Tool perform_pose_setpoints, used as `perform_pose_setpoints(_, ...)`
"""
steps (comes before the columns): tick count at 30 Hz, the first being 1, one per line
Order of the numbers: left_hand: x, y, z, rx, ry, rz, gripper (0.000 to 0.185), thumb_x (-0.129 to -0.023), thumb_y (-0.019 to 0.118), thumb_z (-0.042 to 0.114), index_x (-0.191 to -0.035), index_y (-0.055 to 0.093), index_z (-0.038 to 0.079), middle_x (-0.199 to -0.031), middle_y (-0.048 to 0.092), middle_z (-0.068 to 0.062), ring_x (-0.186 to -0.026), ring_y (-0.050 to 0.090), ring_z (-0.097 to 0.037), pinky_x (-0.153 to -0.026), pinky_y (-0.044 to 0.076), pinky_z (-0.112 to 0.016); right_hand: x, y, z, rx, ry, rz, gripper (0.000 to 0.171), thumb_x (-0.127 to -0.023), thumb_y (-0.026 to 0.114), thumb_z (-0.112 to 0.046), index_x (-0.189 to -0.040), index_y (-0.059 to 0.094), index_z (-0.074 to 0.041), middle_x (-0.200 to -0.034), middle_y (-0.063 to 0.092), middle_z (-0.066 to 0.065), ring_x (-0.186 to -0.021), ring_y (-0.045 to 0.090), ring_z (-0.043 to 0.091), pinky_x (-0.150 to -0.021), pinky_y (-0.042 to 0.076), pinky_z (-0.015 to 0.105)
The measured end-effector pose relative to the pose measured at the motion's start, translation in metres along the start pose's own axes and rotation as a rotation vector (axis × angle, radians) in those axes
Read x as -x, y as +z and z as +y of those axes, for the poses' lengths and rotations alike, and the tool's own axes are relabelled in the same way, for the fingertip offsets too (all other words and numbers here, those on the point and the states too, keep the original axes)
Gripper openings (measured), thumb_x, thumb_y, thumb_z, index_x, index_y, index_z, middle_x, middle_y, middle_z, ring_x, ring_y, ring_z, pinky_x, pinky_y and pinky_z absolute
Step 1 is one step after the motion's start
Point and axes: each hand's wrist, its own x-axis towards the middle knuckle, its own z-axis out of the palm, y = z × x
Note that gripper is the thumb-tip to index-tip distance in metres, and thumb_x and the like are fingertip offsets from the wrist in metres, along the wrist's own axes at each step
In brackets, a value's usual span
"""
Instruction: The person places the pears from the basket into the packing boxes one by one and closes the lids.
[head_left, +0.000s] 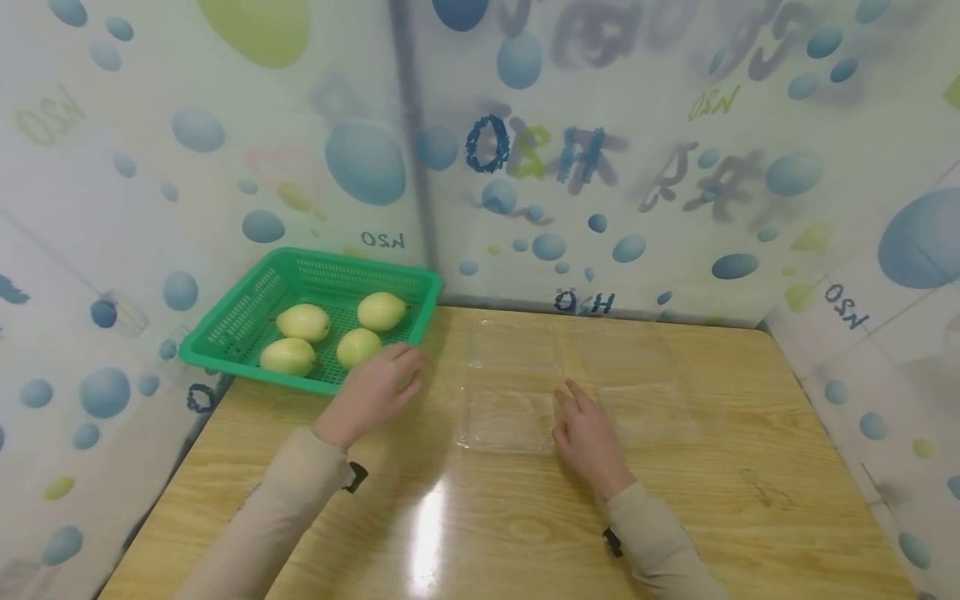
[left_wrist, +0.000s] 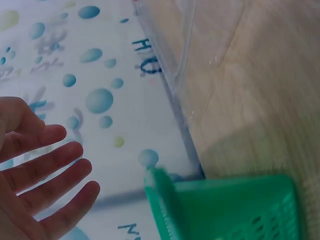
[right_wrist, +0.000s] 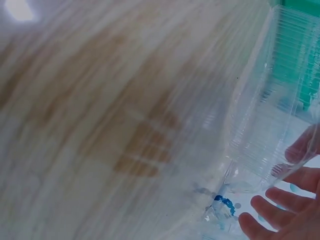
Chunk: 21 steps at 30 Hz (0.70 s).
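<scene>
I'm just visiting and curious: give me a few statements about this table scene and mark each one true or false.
1. The green basket holds four pale yellow-green fruits. True.
2. The left hand grips a fruit. False: its fingers are straight and hold nothing, near the basket's front rim.
3. Clear plastic containers lie open on the wooden table. True.
4. The right hand is inside the basket. False: it rests beside the clear containers.
5. A fruit already sits in a clear container. False: all are in the basket.
</scene>
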Motion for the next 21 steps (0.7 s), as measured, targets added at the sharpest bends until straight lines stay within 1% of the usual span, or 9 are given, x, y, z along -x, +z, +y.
perform_pose_setpoints(1, -0.003, -0.005, -0.004, -0.007, -0.005, -0.009, 0.016, -0.085, 0.065, 0.003, -0.101, 0.066, 0.0, -0.096, 0.066, -0.011, -0.084, 0.064, -0.025, -0.065, 0.056, -0.035, 0.0, 0.0, 0.0, -0.006, 0.008, -0.006, 0.044, -0.081, 0.061, 0.001, -0.123, 0.058, 0.01, -0.135, 0.048, 0.03, -0.114, 0.054, 0.045, -0.089, 0.047, 0.059)
perform_pose_setpoints(3, -0.008, -0.016, -0.012, -0.016, -0.033, -0.034, 0.017, -0.087, 0.064, 0.004, -0.103, 0.066, -0.001, -0.096, 0.066, -0.011, -0.078, 0.063, -0.024, -0.061, 0.055, -0.035, 0.0, 0.0, -0.001, -0.009, 0.015, -0.011, 0.044, -0.081, 0.062, 0.0, -0.124, 0.057, 0.01, -0.136, 0.047, 0.03, -0.116, 0.052, 0.045, -0.091, 0.045, 0.06)
perform_pose_setpoints(4, -0.011, -0.021, -0.017, -0.019, -0.05, -0.042, 0.017, -0.087, 0.063, 0.004, -0.104, 0.066, -0.001, -0.096, 0.066, -0.012, -0.077, 0.063, -0.024, -0.061, 0.054, -0.035, 0.0, 0.0, 0.0, -0.007, 0.016, -0.013, 0.044, -0.081, 0.061, 0.0, -0.125, 0.057, 0.01, -0.136, 0.047, 0.03, -0.116, 0.052, 0.045, -0.092, 0.044, 0.061)
perform_pose_setpoints(7, -0.02, -0.036, -0.034, -0.032, -0.094, -0.056, 0.019, -0.088, 0.06, 0.003, -0.106, 0.066, -0.001, -0.095, 0.066, -0.013, -0.073, 0.061, -0.024, -0.057, 0.052, -0.037, 0.0, 0.001, 0.0, 0.013, 0.015, -0.019, 0.046, -0.082, 0.062, -0.001, -0.126, 0.057, 0.009, -0.136, 0.047, 0.029, -0.117, 0.051, 0.045, -0.094, 0.042, 0.062)
perform_pose_setpoints(10, -0.029, -0.049, -0.051, -0.056, -0.147, -0.094, 0.02, -0.09, 0.058, 0.004, -0.108, 0.065, -0.002, -0.1, 0.066, -0.016, -0.079, 0.062, -0.029, -0.06, 0.052, -0.041, 0.0, 0.001, 0.001, 0.047, 0.005, -0.02, 0.046, -0.081, 0.062, -0.003, -0.126, 0.056, 0.008, -0.134, 0.049, 0.028, -0.116, 0.052, 0.045, -0.094, 0.043, 0.06)
perform_pose_setpoints(13, -0.036, -0.06, -0.066, -0.092, -0.209, -0.182, 0.022, -0.093, 0.055, 0.006, -0.112, 0.063, -0.003, -0.104, 0.065, -0.019, -0.083, 0.062, -0.033, -0.062, 0.052, -0.045, 0.0, 0.0, 0.0, 0.079, -0.008, -0.018, 0.046, -0.081, 0.062, -0.004, -0.125, 0.057, 0.008, -0.133, 0.05, 0.028, -0.115, 0.052, 0.043, -0.096, 0.042, 0.058)
perform_pose_setpoints(16, -0.042, -0.069, -0.079, -0.111, -0.275, -0.264, 0.026, -0.094, 0.052, 0.008, -0.116, 0.062, -0.003, -0.109, 0.064, -0.021, -0.092, 0.062, -0.036, -0.068, 0.053, -0.049, -0.001, -0.001, 0.0, 0.097, -0.02, -0.011, 0.046, -0.08, 0.061, -0.004, -0.124, 0.057, 0.009, -0.131, 0.051, 0.028, -0.117, 0.052, 0.042, -0.098, 0.04, 0.057)
perform_pose_setpoints(18, -0.045, -0.073, -0.088, -0.114, -0.302, -0.284, 0.027, -0.093, 0.051, 0.008, -0.116, 0.062, -0.003, -0.11, 0.065, -0.02, -0.094, 0.062, -0.036, -0.071, 0.052, -0.05, -0.001, -0.001, 0.0, 0.1, -0.026, -0.005, 0.045, -0.079, 0.061, -0.004, -0.123, 0.058, 0.01, -0.13, 0.052, 0.028, -0.117, 0.052, 0.041, -0.099, 0.039, 0.058)
perform_pose_setpoints(21, -0.05, -0.077, -0.1, -0.095, -0.33, -0.295, 0.028, -0.093, 0.049, 0.007, -0.116, 0.061, -0.004, -0.11, 0.065, -0.021, -0.095, 0.062, -0.037, -0.075, 0.052, -0.051, -0.002, -0.001, 0.0, 0.104, -0.033, 0.003, 0.045, -0.079, 0.061, -0.004, -0.122, 0.058, 0.01, -0.128, 0.053, 0.028, -0.118, 0.051, 0.041, -0.101, 0.037, 0.059)
